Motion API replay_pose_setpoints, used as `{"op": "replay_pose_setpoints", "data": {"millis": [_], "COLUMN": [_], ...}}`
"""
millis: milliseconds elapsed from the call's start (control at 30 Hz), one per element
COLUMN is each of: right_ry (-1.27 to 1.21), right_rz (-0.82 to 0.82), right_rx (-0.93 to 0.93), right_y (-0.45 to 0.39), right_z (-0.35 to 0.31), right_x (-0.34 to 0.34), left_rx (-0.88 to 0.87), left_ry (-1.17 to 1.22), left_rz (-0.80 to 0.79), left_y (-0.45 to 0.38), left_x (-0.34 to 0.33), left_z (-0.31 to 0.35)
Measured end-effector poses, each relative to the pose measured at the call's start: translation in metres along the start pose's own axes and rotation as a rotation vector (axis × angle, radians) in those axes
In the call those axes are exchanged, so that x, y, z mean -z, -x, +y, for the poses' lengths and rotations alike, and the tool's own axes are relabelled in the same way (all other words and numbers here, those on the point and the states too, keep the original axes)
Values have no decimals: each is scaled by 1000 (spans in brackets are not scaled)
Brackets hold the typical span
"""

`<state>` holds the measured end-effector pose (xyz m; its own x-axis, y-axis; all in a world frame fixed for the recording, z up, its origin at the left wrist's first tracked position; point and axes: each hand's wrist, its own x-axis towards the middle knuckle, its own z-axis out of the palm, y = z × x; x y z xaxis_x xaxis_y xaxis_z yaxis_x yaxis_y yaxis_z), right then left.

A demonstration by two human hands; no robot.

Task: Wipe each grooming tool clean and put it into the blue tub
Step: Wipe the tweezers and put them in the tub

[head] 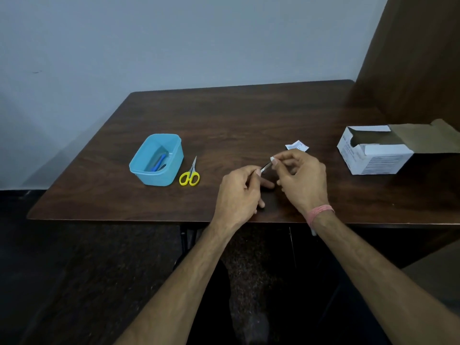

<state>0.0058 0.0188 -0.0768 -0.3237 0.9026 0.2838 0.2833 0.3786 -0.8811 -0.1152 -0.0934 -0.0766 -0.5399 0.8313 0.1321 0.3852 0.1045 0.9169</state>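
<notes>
Metal glinted between two hands above the front of the dark wooden table (249, 115), where a slim grooming tool (265, 166), too small to identify, was being wiped. The left hand (239, 195) pinched its lower end between thumb and forefinger, and the right hand (302, 179) pinched a small white wipe (272, 159) round its upper end. The tool's long axis ran from the left fingertips up and rightward to the right ones.

The blue tub (155, 161) stood well to the left of both hands, nearer the left, which looked the likelier to carry the tool over. A blue-handled tool (159, 163) and something dark already lay inside it. Yellow-handled scissors (190, 174) lay on the table just beside the tub's right wall, blades pointing away from the person, apparently not yet wiped. A torn white sachet (297, 145) lay just beyond the right hand, and an opened white carton (373, 150) stood at the right edge.
</notes>
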Motion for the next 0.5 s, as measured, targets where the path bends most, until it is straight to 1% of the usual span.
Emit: {"op": "replay_pose_setpoints", "data": {"millis": [67, 133, 233, 333, 433, 500], "right_ry": [-29, -55, -19, 28, -11, -16], "right_rz": [-37, -109, -153, -102, -18, -7], "right_rx": [-8, 24, 63, 76, 15, -9], "right_y": [1, 3, 4, 3, 1, 1], "right_z": [-2, -3, -4, -2, -1, 0], "right_x": [1, 2, 4, 2, 1, 1], "left_rx": [-16, -36, -45, -47, -44, -42], "left_ry": [-4, -7, 12, 3, -25, -46], "left_rz": [8, 17, 20, 14, -1, -8], "left_y": [0, 0, -2, -2, 0, 0], "left_x": [0, 0, 1, 1, 0, -1], "left_z": [0, -1, -4, -4, -3, -2]}}
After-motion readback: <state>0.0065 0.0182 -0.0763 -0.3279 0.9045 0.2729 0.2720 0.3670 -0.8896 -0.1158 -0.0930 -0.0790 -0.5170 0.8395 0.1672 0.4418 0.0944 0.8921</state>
